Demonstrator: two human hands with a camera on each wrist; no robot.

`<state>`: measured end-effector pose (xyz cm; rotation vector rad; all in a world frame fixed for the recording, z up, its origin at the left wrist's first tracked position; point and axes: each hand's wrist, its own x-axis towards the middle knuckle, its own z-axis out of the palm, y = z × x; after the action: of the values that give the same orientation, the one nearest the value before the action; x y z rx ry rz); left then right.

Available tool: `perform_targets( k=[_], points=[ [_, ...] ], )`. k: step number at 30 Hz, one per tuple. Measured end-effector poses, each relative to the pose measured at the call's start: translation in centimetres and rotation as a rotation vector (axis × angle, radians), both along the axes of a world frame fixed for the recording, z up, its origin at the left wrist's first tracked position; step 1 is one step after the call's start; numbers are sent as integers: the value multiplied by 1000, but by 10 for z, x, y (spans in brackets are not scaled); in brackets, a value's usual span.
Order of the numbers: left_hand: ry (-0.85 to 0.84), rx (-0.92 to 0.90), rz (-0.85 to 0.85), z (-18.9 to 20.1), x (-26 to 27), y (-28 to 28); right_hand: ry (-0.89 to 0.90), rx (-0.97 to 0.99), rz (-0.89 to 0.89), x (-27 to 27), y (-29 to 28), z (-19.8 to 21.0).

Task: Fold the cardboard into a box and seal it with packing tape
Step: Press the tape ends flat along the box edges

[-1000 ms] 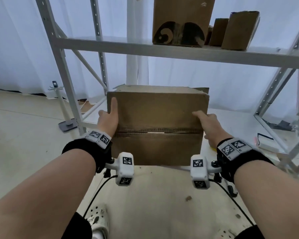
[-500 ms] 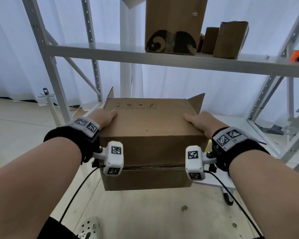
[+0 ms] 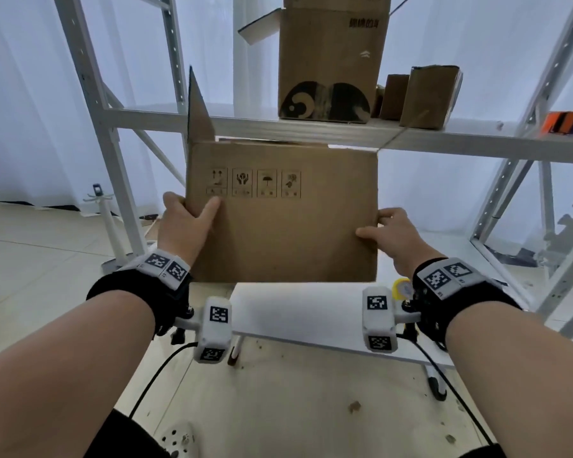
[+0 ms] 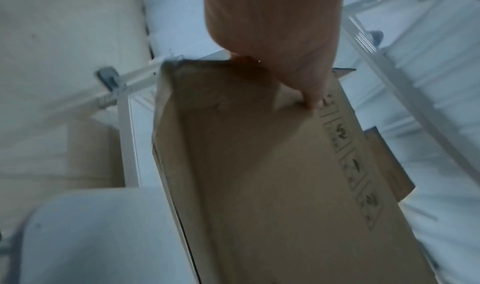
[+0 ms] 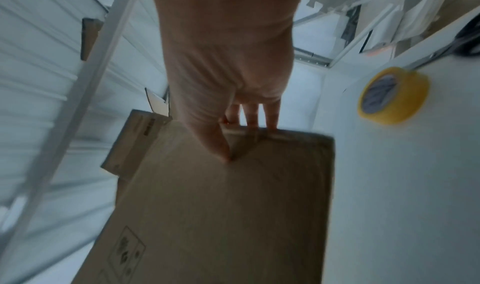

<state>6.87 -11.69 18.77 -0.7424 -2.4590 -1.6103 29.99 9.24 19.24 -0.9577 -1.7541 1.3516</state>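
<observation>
Our left hand [image 4: 275, 31] on the box

We grip the cardboard box [image 4: 272, 175] at its edge, thumb pressed beside the printed handling symbols [image 4: 350, 165]; a white rack [image 4: 124, 107] stands behind.

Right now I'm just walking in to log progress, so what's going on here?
A person is holding a cardboard box up in front of a metal shelf, left hand gripping its left edge and right hand its right edge. One flap sticks up, so the box isn't closed. A yellow roll of tape lies untouched on the white table.
</observation>
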Motion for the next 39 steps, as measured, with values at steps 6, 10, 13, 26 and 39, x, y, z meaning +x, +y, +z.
perform_targets(
  k=[6, 10, 13, 26, 39],
  points=[
    [-196, -148, -129, -41, -15, -1, -164, -163, 11, -1, -6, -34],
    [-129, -186, -129, -50, -16, 2, -184, -120, -34, -7, -2, -38],
    [-107, -204, -115, -53, -17, 6, -146, -104, -86, -10, -1, -39],
    [-148, -157, -176, -61, -18, 41, -231, 150, -154, 11, 23, -35],
    [-110, -263, -223, -64, -24, 111, -368, 111, -153, -4, 69, -35]
  ],
)
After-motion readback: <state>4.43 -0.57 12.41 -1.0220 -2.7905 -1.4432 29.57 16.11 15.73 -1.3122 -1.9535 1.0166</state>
